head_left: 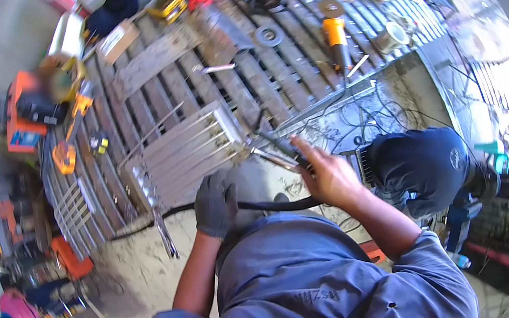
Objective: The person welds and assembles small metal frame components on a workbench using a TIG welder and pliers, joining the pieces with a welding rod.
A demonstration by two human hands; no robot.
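Observation:
A grey work glove covers my left hand (216, 200), its fingers curled at the near edge of a slatted metal frame (183, 151); what they grip is hidden. A thick black cable (278, 205) passes by this glove and runs right, below my other hand. My bare right hand (330, 177) is closed around a dark long tool (280, 145), which points up and left toward the frame's right end. Beside that tool lie thin silvery rods (273, 158). More shiny rods (165, 236) hang at the frame's lower left corner.
The slatted metal table (151, 95) carries an orange grinder (335, 36), a disc (269, 35), a tape measure (98, 142) and a second slatted piece (75, 209). At my right are a dark cloth-covered object (415, 163) and tangled cables (371, 120). A person in pink (18, 308) is at far left.

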